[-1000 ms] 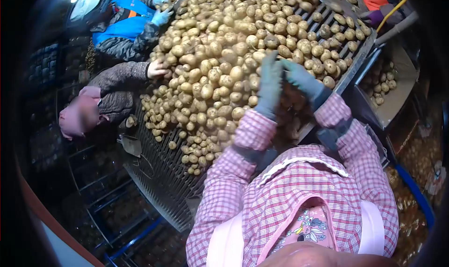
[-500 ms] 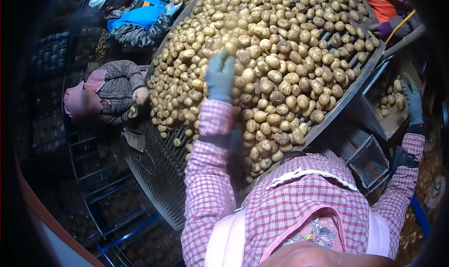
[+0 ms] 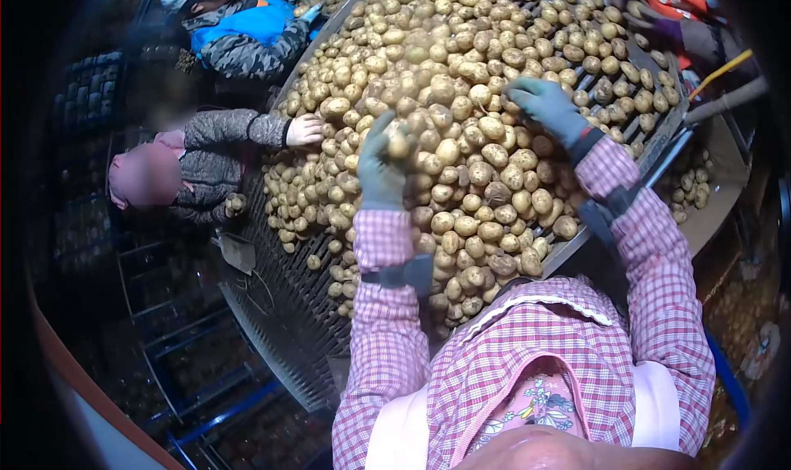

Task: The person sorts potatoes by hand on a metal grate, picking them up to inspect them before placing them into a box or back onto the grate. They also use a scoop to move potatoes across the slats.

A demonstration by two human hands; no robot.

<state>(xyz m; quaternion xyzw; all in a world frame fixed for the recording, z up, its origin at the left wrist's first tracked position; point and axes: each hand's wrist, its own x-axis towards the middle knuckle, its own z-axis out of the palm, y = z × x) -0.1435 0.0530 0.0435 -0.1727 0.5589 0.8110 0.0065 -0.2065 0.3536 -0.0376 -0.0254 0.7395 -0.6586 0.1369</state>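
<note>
A broad heap of potatoes (image 3: pixel 494 154) covers a slatted metal table. My left hand (image 3: pixel 381 163), in a grey-green glove, is over the middle of the heap, its fingers curled round a potato (image 3: pixel 399 144). Further right, my right hand (image 3: pixel 545 107) wears the same kind of glove and reaches over the upper right part of the heap. Its fingers are bent down at the potatoes; whether they hold one is hidden.
At the left, a co-worker's bare hand (image 3: pixel 305 130) touches the heap's edge. Another person in a blue vest (image 3: pixel 262 23) is at the upper left; a purple-gloved person is at the upper right. A bin (image 3: pixel 715 198) with potatoes stands at the right.
My right hand has moved from the right-hand bin to the heap. My left hand now holds a potato. The left co-worker's arm has stretched out onto the potatoes.
</note>
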